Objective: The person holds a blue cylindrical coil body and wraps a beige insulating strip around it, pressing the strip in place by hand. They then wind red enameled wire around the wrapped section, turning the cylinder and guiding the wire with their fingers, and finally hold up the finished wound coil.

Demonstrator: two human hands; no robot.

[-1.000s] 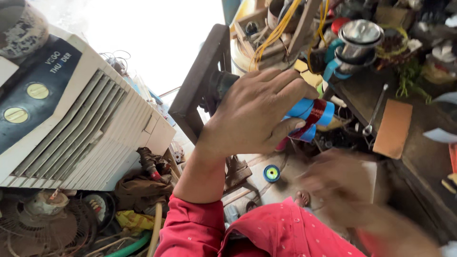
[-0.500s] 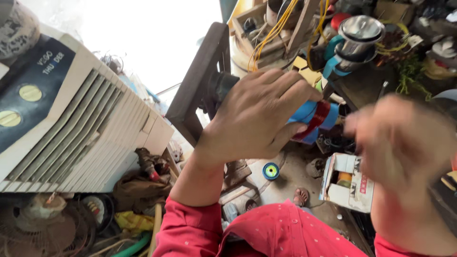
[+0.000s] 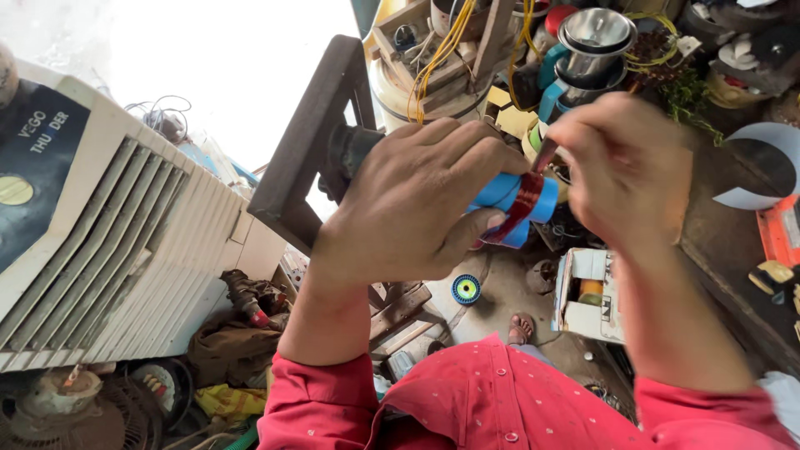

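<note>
A person in a red shirt (image 3: 500,400) works over a cluttered workshop floor, both hands raised to a blue spool (image 3: 518,200) wound with a band of reddish copper wire (image 3: 525,204). The left hand (image 3: 417,200) is wrapped around the spool from above, fingers curled over its top and thumb pressed along its underside, gripping it where it sits at the end of a dark shaft on a brown wooden frame (image 3: 304,150). The right hand (image 3: 625,167) is bunched just beside the spool's right end, fingertips pinched together at the wire; the strand itself is too fine to make out. To the left stands a white air cooler (image 3: 142,250) with slatted vents. Behind the hands, a steel funnel (image 3: 596,33) rests on a blue-handled pot, near loops of yellow wire (image 3: 433,58). Below the spool, on the floor, lie a small blue-and-yellow reel (image 3: 466,288) and an open white cardboard box (image 3: 587,296), with one sandalled foot (image 3: 521,327) showing between them. A dark counter (image 3: 733,250) runs along the right edge.
</note>
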